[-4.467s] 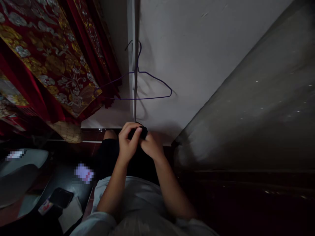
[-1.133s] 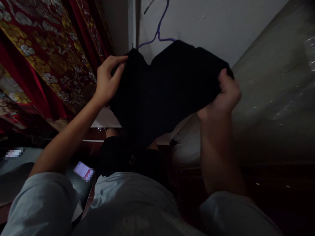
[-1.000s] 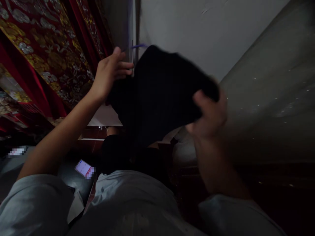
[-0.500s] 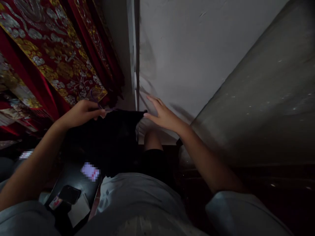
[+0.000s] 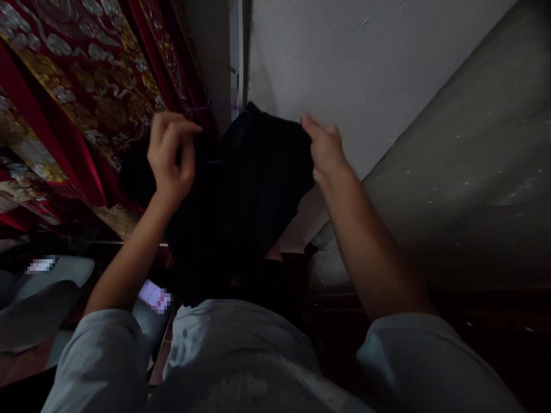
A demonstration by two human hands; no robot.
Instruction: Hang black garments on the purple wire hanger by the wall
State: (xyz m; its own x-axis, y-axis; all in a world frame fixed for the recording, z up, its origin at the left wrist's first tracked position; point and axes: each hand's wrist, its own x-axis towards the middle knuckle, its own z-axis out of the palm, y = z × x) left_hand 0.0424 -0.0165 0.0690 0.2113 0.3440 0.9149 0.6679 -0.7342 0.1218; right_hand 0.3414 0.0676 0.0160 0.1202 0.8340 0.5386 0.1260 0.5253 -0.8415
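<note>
A black garment point(image 5: 267, 166) is spread in front of me, its exact kind lost in the dark. My right hand point(image 5: 326, 146) is closed on its upper right edge, thumb on top. On the left, my left hand point(image 5: 172, 152) has its fingers curled against the dark cloth; it appears to grip the garment, though the fingertips are hard to make out. Just above the left hand runs a thin purple piece point(image 5: 200, 107), like part of a wire hanger, reaching toward the garment's top corner.
Red cloth with gold and silver embroidery point(image 5: 107, 86) hangs at the left. A pale wall point(image 5: 336, 69) stands ahead, and a greyish translucent sheet point(image 5: 447, 189) covers something at the right. Two lit phones, one nearer point(image 5: 155, 295) and one farther left point(image 5: 42, 265), show low down.
Both hands have risen, and the garment with them. My right hand, earlier open beside the garment's corner, now grips its edge farther right. My left hand has moved up and rightward.
</note>
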